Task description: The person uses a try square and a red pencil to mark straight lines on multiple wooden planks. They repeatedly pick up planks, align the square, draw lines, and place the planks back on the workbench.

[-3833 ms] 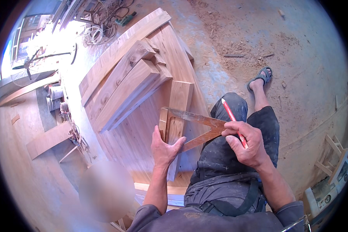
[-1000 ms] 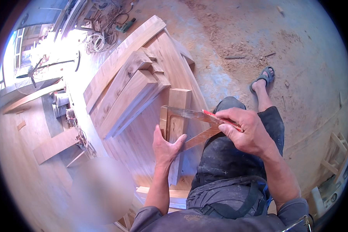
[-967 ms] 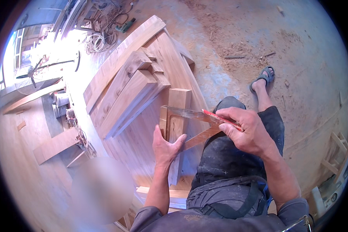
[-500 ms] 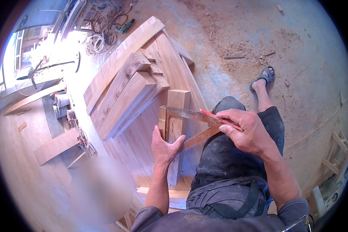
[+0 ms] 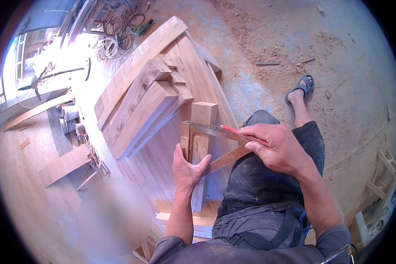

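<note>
Two hands are seen at work near the right edge of the counter. A triangular square is laid across a wooden block there, both clasped between the left hand's thumb and parted fingers. A red pencil is pinched by the right hand along the square's blade. The square's right corner is hidden by that hand; whether the pencil's tip is touching cannot be told.

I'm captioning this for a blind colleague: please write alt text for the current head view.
A person's left hand clasps a triangular set square against a wooden block, while the right hand holds a red pencil near the square's far edge. Thick timbers lie alongside on a wide wooden panel.
</note>
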`<state>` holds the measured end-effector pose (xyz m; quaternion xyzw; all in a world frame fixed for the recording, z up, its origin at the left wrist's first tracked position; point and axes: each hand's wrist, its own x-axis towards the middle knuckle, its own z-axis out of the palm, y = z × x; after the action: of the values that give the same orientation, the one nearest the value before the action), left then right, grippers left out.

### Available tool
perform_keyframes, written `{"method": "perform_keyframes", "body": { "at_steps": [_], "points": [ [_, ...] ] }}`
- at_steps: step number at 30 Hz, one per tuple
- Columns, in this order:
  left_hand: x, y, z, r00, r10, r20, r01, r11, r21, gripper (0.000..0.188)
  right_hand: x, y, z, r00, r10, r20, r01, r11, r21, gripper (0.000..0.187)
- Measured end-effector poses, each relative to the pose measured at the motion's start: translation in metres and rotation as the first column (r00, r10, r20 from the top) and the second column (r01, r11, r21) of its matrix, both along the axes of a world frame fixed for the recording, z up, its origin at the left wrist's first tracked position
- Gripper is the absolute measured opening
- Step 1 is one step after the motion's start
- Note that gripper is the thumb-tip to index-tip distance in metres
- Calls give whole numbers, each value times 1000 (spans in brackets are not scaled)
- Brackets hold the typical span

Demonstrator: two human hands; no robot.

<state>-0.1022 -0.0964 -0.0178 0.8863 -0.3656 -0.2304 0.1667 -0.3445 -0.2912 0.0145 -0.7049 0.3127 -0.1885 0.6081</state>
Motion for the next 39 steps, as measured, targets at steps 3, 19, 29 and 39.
{"method": "perform_keyframes", "body": {
  "at_steps": [3,19,29,39],
  "points": [
    [0,-2,1,1000,11,-16,-11,1000,-12,93,15,-5,-8,997,73,-24,-73,997,-24,32],
    [-2,-4,1,996,49,-77,-53,997,-60,79,52,-40,35,715,353,-603,-540,827,-158,24],
    [-2,8,-7,998,-25,49,26,999,-31,102,35,29,-19,935,-54,-351,-93,917,-389,14],
    [11,72,-23,948,122,-293,-222,915,-336,59,6,74,-1,909,18,-416,-117,970,-215,16]
  ]
}}
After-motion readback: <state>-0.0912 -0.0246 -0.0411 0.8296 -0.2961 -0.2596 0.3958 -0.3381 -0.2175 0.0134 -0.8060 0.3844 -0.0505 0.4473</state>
